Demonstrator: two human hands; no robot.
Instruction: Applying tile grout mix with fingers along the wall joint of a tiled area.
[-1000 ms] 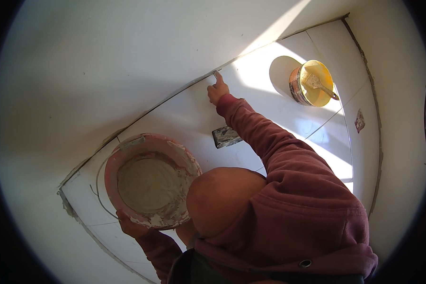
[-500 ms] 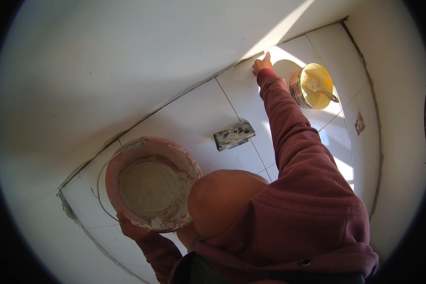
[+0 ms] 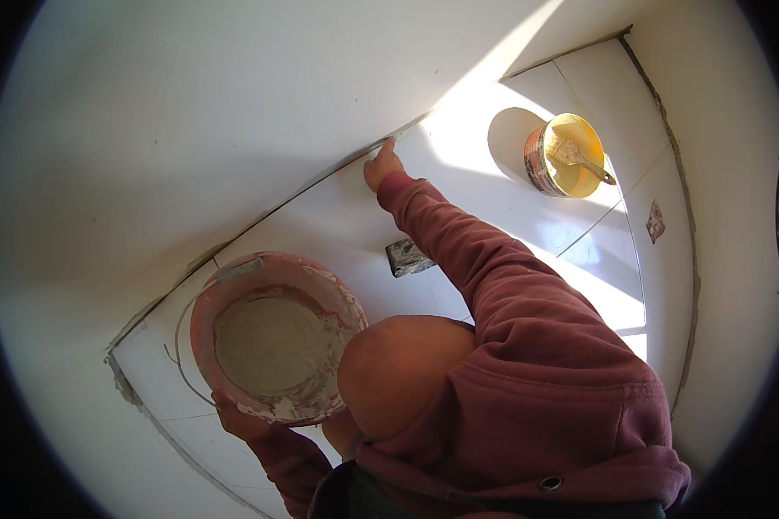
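- Left hand [image 3: 238, 417] grasps the near rim of a round, crusted pink bucket [image 3: 206, 320], left, holding smooth grey paste [image 3: 268, 342].
- Right hand [image 3: 383, 164], far, puts a finger to the wall joint [image 3: 320, 179]; I can't tell whether it grips anything.
- Maroon sleeve [image 3: 493, 259] partly hides a smeared block [image 3: 407, 259].
- Far right: yellow tub [image 3: 590, 138], label illegible, brush [image 3: 571, 154] inside.

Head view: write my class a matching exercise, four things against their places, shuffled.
1. Left hand
2. Right hand
3. Brush
4. Grimy block

A. In the yellow bucket
B. Partly hidden by the right sleeve
C. At the edge of the pink bucket
D. At the base of the wall

Pairs: 1-C, 2-D, 3-A, 4-B
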